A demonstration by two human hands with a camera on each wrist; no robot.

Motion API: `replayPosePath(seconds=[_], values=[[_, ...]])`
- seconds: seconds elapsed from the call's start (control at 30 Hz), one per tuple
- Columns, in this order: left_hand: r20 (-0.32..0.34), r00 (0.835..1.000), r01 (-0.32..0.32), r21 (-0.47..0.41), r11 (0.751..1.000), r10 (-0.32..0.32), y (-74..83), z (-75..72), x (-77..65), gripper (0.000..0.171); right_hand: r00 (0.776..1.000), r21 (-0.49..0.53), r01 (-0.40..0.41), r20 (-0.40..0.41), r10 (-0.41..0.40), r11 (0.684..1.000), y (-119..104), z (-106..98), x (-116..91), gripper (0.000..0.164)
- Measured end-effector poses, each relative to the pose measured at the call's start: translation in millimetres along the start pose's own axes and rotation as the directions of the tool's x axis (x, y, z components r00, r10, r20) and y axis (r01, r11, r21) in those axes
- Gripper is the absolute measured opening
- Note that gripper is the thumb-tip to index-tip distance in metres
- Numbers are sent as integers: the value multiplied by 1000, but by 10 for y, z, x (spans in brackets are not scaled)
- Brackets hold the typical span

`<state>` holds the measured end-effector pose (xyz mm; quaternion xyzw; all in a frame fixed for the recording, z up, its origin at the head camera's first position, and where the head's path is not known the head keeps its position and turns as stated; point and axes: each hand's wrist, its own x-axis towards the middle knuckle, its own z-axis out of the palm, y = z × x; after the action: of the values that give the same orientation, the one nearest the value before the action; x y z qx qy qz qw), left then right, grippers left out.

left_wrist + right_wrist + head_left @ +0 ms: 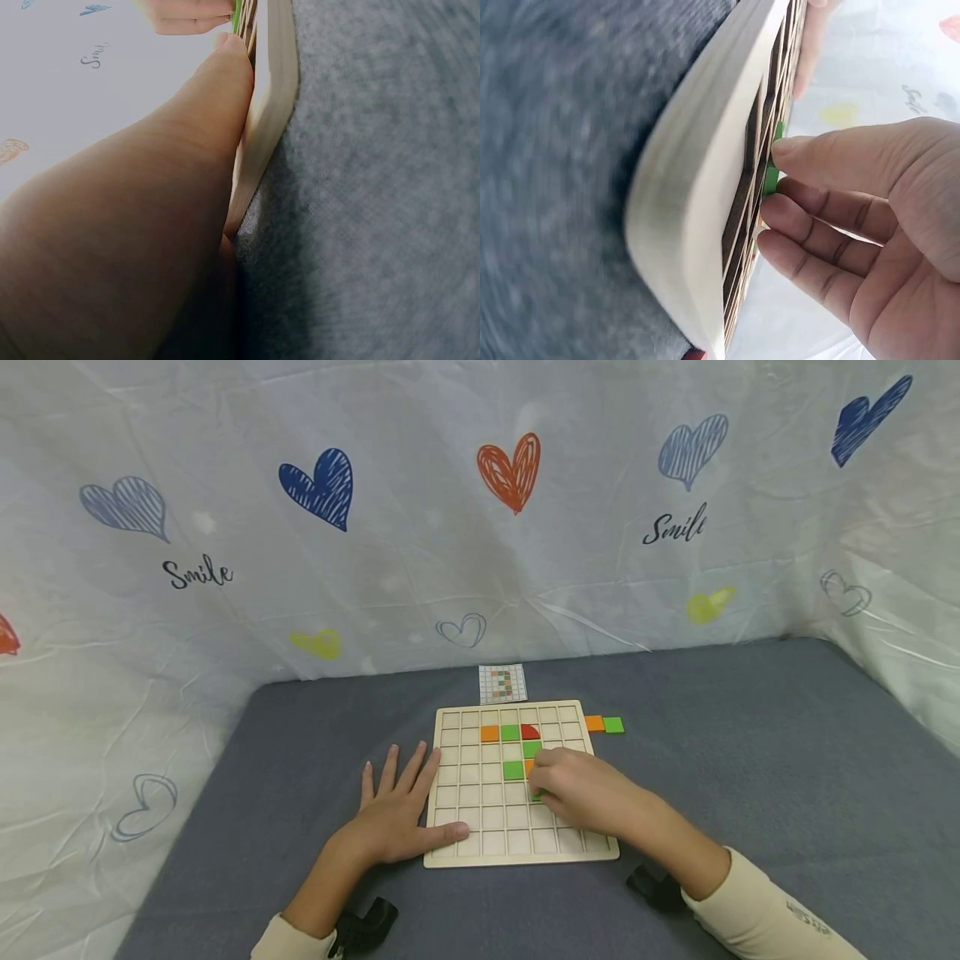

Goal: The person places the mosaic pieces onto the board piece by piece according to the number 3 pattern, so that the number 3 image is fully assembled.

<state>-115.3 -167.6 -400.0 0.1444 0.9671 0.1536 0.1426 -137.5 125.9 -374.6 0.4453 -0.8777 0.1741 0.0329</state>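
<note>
A wooden grid board (480,843) lies on the grey-covered table. My left hand (393,827) rests at its left side with fingers spread, the thumb lying over the front left squares. Over the right half, my right hand (588,789) pinches a green square tile (772,176) between thumb and fingertips, right at the grid. Beside that hand are a green tile (513,770), an orange tile (529,767) partly hidden by the fingers, and another green tile (532,749). The row farther back holds an orange tile (490,733), a green tile (509,732) and a red quarter-circle piece (529,732).
A small printed pattern card (502,683) lies behind the board. Off its right edge sit a loose orange tile (594,723) and a green tile (613,725). A bit of red (694,355) shows by the board's edge in the right wrist view. A patterned white curtain (405,568) hangs behind.
</note>
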Motion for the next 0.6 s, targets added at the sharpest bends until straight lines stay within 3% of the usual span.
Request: replayPosePath(seconds=[0.2, 0.33, 0.43, 0.6], values=[[3, 1000, -5, 4, 1000, 5, -20, 0, -9, 114, 999, -8, 32, 11, -32, 999, -42, -9, 30, 23], [9, 1000, 4, 2, 1000, -4, -40, 10, -16, 115, 998, 48, 25, 49, -27, 999, -37, -100, 9, 26], [-6, 1000, 0, -1, 1000, 0, -59, 28, -8, 115, 998, 87, -14, 58, 9, 996, 20, -221, -41, 30], [-36, 999, -20, 3, 1000, 20, -101, 97, 36, 116, 990, 31, -133, 50, 132, 991, 174, -401, -229, 29]])
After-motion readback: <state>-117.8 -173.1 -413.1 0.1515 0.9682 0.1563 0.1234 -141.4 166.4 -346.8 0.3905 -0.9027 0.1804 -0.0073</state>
